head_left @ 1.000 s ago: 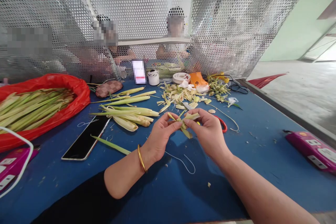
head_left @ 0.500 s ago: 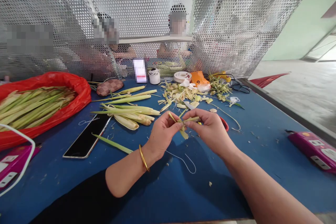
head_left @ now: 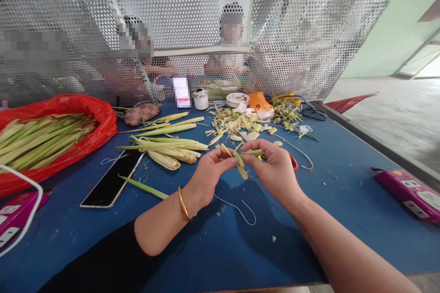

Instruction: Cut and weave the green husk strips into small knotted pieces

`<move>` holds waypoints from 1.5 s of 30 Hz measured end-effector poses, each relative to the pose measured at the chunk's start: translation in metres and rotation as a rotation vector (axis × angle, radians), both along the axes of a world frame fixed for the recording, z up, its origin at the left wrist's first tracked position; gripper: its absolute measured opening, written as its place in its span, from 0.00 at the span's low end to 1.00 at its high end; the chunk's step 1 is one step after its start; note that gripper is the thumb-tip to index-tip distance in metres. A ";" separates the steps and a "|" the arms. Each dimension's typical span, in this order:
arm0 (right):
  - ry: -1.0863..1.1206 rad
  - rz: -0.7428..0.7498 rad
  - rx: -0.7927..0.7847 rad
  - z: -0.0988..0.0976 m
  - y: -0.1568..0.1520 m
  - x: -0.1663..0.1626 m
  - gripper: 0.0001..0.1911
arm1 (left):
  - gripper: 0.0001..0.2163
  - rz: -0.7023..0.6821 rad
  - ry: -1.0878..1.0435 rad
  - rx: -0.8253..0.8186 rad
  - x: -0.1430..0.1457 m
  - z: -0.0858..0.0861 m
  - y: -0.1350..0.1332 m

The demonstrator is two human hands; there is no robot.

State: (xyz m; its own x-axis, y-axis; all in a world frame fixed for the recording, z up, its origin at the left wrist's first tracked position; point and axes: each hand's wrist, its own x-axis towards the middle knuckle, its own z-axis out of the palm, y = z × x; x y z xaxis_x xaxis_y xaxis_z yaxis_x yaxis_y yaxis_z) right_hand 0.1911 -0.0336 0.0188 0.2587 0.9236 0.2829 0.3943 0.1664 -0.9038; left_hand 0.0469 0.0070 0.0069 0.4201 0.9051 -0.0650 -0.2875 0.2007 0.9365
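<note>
My left hand and my right hand meet above the blue table, both pinched on a small piece of folded yellow-green leaf strips. Strip ends stick out above and below my fingers. A gold bangle sits on my left wrist. A white thread lies on the table just under my hands. Red-handled scissors peek out behind my right hand.
A pile of leaf stalks and a phone lie left of my hands. A red bag of stalks sits far left. Leaf scraps, tape rolls and purple power strips are around. People sit behind the perforated metal screen.
My hands have stayed together, shifting slightly up the table while working the strips; the folded piece has been drawn tighter between my fingers.
</note>
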 end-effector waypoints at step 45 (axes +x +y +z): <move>-0.435 0.346 -0.102 0.005 0.005 0.015 0.11 | 0.05 -0.135 0.373 0.365 -0.014 0.010 0.013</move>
State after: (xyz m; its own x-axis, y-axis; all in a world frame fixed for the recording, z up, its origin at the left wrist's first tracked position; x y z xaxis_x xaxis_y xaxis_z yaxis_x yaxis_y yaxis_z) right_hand 0.2060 -0.0286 0.0234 -0.1845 0.9621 0.2009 0.6718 0.2726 -0.6887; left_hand 0.0330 0.0203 0.0173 0.5427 0.8364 0.0768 0.0837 -0.1448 0.9859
